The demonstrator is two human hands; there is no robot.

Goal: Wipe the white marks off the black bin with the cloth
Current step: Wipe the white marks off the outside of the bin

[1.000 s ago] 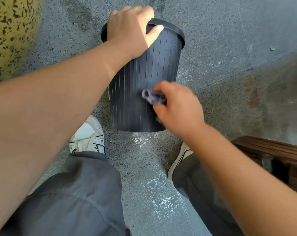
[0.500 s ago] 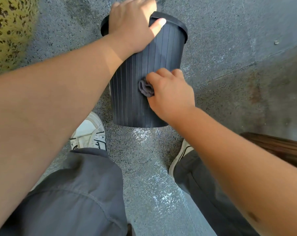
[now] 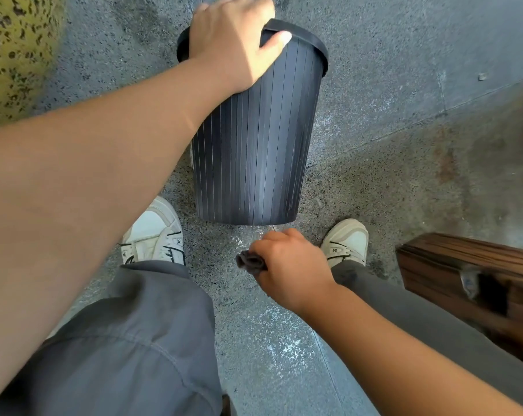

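The black ribbed bin (image 3: 254,151) stands on the stone floor between my feet, tilted a little away from me. Faint pale streaks show low on its near side. My left hand (image 3: 233,40) grips the bin's rim from above, covering its opening. My right hand (image 3: 287,265) is below the bin's base, off the bin, closed around a bunched dark grey cloth (image 3: 249,262) that pokes out on the left of my fist.
A dark wooden bench (image 3: 470,274) sits at the right edge. A yellow-green speckled object (image 3: 11,46) fills the top left corner. My white shoes (image 3: 152,232) and grey trouser legs flank the bin. White dusty marks lie on the floor near my right hand.
My right hand with the cloth has come off the bin's side and dropped down towards me, below the bin's base. My left hand has stayed on the rim.
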